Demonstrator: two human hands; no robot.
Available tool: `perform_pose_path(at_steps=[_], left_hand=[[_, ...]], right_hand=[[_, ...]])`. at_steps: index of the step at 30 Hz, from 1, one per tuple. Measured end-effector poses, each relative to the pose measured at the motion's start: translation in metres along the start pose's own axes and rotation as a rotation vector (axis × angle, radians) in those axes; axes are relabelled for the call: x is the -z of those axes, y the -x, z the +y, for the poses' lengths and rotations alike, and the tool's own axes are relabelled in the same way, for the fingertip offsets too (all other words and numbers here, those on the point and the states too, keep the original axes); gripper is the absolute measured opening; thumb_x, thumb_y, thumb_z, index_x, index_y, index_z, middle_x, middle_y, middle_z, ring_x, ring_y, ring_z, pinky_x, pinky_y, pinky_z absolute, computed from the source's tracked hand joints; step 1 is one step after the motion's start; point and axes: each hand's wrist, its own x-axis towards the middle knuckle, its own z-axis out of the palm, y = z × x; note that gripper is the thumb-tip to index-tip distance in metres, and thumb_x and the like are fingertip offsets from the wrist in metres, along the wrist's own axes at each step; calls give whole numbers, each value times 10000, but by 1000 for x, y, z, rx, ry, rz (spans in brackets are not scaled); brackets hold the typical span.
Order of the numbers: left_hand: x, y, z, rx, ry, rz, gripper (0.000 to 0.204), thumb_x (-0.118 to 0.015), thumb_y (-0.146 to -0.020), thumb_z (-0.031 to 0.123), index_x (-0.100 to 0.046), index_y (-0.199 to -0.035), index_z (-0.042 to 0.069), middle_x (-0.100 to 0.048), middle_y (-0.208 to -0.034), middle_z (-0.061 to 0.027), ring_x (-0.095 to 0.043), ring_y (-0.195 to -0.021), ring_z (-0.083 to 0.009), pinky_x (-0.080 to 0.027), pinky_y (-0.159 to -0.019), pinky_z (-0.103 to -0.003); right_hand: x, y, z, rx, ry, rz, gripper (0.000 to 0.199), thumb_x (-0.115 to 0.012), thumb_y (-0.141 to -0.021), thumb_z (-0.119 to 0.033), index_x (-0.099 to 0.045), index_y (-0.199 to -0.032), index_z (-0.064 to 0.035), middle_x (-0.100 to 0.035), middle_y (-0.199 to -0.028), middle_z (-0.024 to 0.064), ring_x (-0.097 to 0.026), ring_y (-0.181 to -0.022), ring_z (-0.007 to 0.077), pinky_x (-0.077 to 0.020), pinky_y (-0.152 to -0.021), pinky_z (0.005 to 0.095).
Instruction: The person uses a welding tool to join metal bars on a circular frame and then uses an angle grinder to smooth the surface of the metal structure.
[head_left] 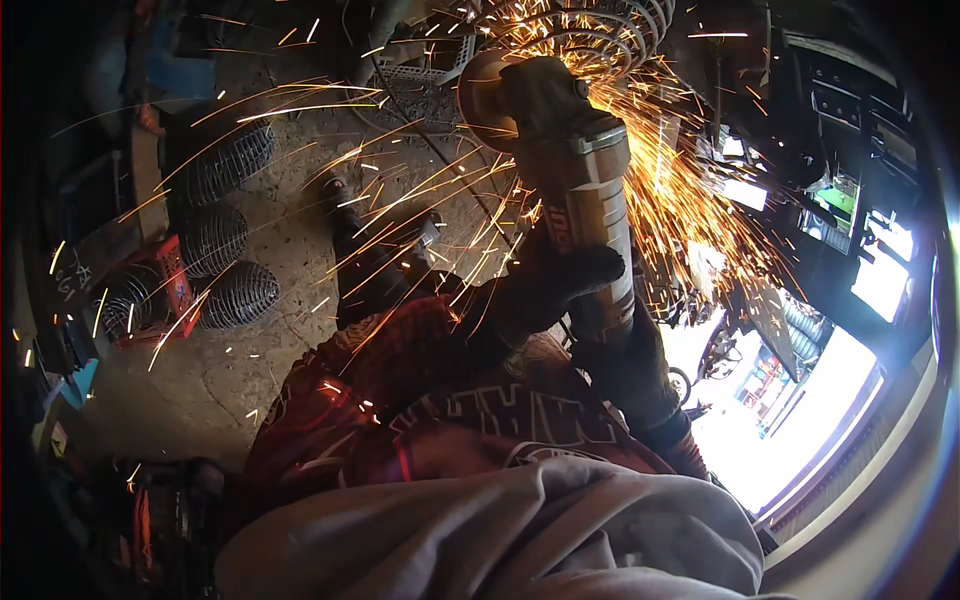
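Note:
An angle grinder points away from me in the upper middle, its disc at the far end. My left hand, in a dark glove, is closed round the grinder's body. Behind it, my right hand, also gloved, wraps the rear end of the tool, its fingers partly in shadow. Beyond the grinder head sits a rounded cage of curved metal wire. Bright orange sparks spray from beside the head and spread to both sides. Where the disc meets the metal is hidden by the grinder head and the glare.
Several wire cages lie on the concrete floor to the left, one beside a red crate. A cable runs across the floor beyond my arms. Bright daylight enters through an opening at the right.

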Motion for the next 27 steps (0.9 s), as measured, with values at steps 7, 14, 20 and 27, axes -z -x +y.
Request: perform_pose_path(at_steps=[7,14,20,27], left_hand=[[-4,-1,-10,-36,61,97,474,-798,-830,95,-599,-1258,52,-677,-1072,-53,-664,-941,-162,-565,-844,-346],[1,-10,-11,-79,-4,48,564,-764,-827,121,-500,-1317,31,-647,-1120,-116,-664,-1025,-251,-574,-877,-414],[-3,-7,-4,-75,53,37,528,-788,-785,84,-572,-1265,39,-672,-1089,-68,-665,-971,-159,-566,-845,-341],[0,-4,0,-19,48,-24,580,-755,-838,155,-484,-1331,13,-627,-1235,-183,-647,-1109,-279,-564,-915,-431]], right_hand=[[-9,3,16,122,-472,-20,637,-672,-847,75,-432,-1431,-11,-588,-1345,152,-570,-1254,232,-502,-1020,369],[7,1,-9,76,31,-25,648,-734,-830,-48,-449,-1410,-1,-654,-1241,139,-642,-1125,216,-530,-942,360],[5,-1,-6,-19,56,-3,669,-766,-786,-67,-474,-1384,-7,-660,-1213,138,-645,-1106,191,-521,-941,358],[-1,-6,17,194,11,52,696,-790,-769,-96,-476,-1385,-30,-647,-1251,151,-646,-1143,235,-519,-953,388]])
